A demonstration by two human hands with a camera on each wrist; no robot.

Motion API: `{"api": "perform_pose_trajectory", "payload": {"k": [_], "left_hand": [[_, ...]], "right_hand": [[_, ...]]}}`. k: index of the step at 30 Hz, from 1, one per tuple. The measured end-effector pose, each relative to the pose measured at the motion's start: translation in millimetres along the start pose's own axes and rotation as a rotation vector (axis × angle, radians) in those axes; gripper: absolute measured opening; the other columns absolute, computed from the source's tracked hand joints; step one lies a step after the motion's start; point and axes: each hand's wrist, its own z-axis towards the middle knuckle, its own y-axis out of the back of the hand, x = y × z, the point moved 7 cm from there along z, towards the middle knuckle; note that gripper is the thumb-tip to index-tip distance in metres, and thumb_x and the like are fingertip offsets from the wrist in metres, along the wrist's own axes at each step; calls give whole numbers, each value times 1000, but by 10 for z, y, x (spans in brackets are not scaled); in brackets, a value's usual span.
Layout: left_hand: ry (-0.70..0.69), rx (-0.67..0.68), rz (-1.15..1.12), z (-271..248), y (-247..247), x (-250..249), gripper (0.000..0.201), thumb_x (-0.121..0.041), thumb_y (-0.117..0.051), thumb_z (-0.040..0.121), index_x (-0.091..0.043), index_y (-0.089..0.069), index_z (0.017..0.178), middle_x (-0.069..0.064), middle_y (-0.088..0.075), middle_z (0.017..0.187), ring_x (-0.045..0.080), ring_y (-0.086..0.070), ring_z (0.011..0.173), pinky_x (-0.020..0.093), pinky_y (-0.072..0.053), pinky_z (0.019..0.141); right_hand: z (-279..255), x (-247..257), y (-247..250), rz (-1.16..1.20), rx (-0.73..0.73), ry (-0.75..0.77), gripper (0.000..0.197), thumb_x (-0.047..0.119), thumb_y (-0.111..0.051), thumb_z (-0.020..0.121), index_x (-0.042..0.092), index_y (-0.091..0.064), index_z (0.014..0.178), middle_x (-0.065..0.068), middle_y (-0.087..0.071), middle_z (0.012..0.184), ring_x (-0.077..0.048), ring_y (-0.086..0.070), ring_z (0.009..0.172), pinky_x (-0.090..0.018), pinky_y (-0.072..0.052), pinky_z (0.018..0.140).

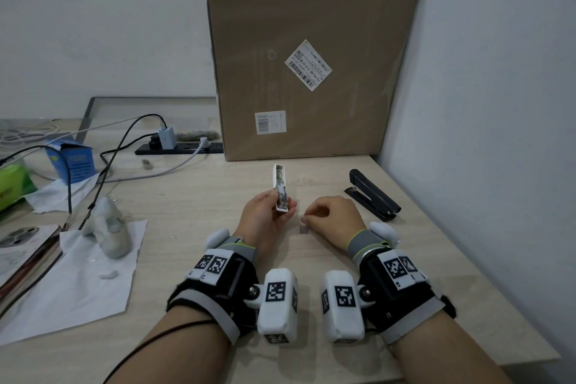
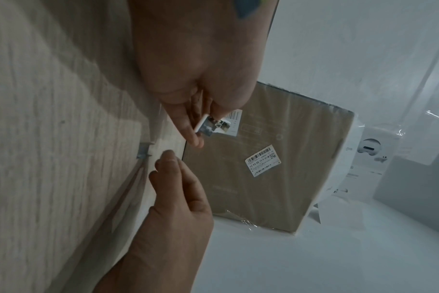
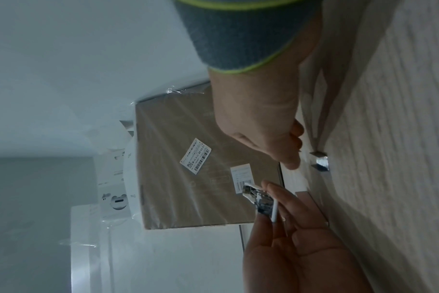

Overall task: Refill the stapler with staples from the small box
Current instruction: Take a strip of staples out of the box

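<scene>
My left hand (image 1: 279, 204) holds the small white staple box (image 1: 279, 187) upright above the table, its open end up; in the left wrist view the box (image 2: 213, 126) is pinched between thumb and fingers. A short strip of staples (image 1: 304, 229) lies on the wooden table, seen also as the strip (image 3: 320, 163) in the right wrist view. My right hand (image 1: 307, 215) hovers just above the strip with curled fingers, a small gap between fingertips (image 3: 290, 158) and staples. The black stapler (image 1: 372, 195) lies closed to the right, beyond my right hand.
A large cardboard box (image 1: 311, 56) leans on the wall behind. At the left are a power strip (image 1: 180, 148) with cables, a blue carton (image 1: 71, 162), a paper sheet (image 1: 78, 284) bearing a grey lump (image 1: 109, 227), and a phone (image 1: 18, 237). The table edge (image 1: 486, 265) runs along the right.
</scene>
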Motion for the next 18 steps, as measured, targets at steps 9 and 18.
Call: {"api": "perform_pose_trajectory", "payload": {"k": [9, 18], "left_hand": [[79, 132, -6, -12, -90, 86, 35, -6, -43, 96, 11, -50, 126, 18, -60, 99, 20, -63, 84, 23, -59, 71], [112, 254, 99, -58, -178, 139, 36, -9, -47, 93, 3, -56, 126, 23, -60, 123, 20, -62, 98, 26, -54, 86]], "right_hand": [[-96, 221, 235, 425, -223, 141, 7, 12, -73, 75, 12, -72, 82, 5, -70, 78, 1, -62, 73, -7, -44, 67], [-73, 219, 160, 458, -186, 163, 19, 1, -68, 75, 11, -72, 91, -6, -74, 89, -16, -70, 83, -33, -57, 82]]}}
